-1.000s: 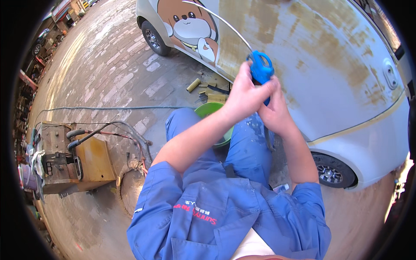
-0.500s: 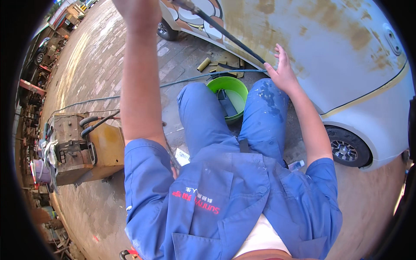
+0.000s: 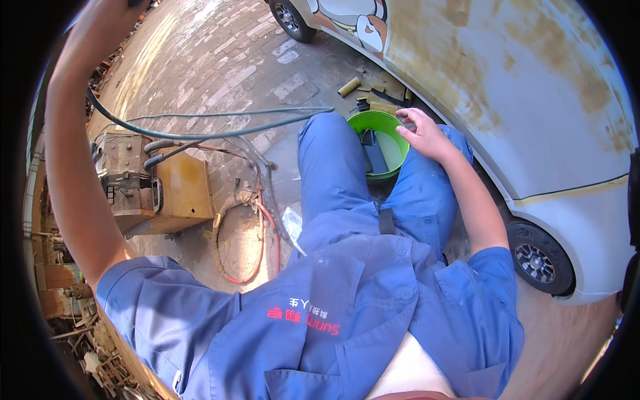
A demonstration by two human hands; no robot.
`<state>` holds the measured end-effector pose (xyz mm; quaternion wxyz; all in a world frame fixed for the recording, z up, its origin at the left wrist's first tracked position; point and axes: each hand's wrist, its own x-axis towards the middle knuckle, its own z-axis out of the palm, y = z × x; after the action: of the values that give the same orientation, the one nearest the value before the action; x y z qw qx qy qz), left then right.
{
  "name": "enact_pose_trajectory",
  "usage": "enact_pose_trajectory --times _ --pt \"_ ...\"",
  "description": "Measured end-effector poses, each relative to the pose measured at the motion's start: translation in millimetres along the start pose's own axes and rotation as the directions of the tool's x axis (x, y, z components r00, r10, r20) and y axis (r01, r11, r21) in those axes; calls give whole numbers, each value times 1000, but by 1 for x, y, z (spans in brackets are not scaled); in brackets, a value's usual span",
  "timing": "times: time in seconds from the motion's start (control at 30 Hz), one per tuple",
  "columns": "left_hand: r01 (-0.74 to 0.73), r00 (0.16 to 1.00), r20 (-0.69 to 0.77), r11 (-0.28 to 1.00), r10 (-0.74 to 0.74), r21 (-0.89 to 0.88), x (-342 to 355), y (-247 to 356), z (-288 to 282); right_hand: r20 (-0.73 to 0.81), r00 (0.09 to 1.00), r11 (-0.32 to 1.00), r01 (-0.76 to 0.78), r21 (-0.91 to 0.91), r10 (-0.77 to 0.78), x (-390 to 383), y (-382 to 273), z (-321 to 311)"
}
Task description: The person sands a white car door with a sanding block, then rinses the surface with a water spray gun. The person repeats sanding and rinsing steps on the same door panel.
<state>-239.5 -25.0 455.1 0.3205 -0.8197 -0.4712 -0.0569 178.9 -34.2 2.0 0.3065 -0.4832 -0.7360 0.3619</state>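
Brick-paved yard (image 3: 213, 73), with a person in blue workwear (image 3: 373, 287) beside a pale car (image 3: 567, 127) patched brown.
A green bucket (image 3: 376, 117) stands between the knees (image 3: 323, 133), a rusty box (image 3: 185, 187) to the left. The right hand (image 3: 428, 137), open with loosely curled fingers, is by the bucket's right rim. The left arm (image 3: 83, 153) stretches up; the left hand (image 3: 119, 19) is cut off, its grip impossible to tell.
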Motion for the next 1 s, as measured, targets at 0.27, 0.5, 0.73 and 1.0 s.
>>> enact_pose_trajectory --times 0.27,0.5,0.73,1.0 --pt "326 945 274 520 -176 -790 -52 60 154 35 999 993 -37 111 33 -5 12 8" --pt "191 943 114 228 -312 -955 -76 149 239 146 985 984 -111 137 90 0 -1 -1" --pt "201 774 28 203 -632 -958 -33 176 292 -38 993 978 103 -184 -112 35 -41 -65" --pt "321 635 89 157 -767 -934 4 183 309 -21 803 328 220 -919 -596 142 -118 -199"
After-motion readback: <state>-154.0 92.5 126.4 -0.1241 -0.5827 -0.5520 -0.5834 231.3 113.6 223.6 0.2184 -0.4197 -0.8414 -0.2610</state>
